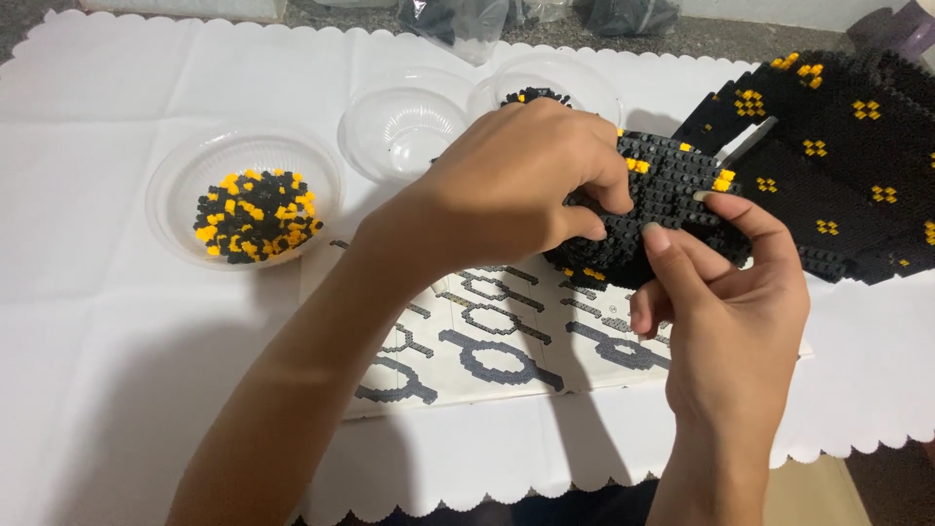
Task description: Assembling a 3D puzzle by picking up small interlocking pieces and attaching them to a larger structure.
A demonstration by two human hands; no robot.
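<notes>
Head view: looking down at a white scalloped tablecloth (97, 370).
Far left: clear plastic bowl (175, 185) with loose black and yellow bricks.
Left hand (506, 185): fingers pinched on top of the black studded brick panel with yellow bits (672, 190).
Right hand (726, 292): gripping that panel from below, held above the printed instruction sheet (506, 351).
Far right: big black brick model with yellow dots (847, 146) on the table.

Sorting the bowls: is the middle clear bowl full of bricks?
No, the middle clear bowl looks empty, while the left bowl holds black and yellow bricks.
</notes>
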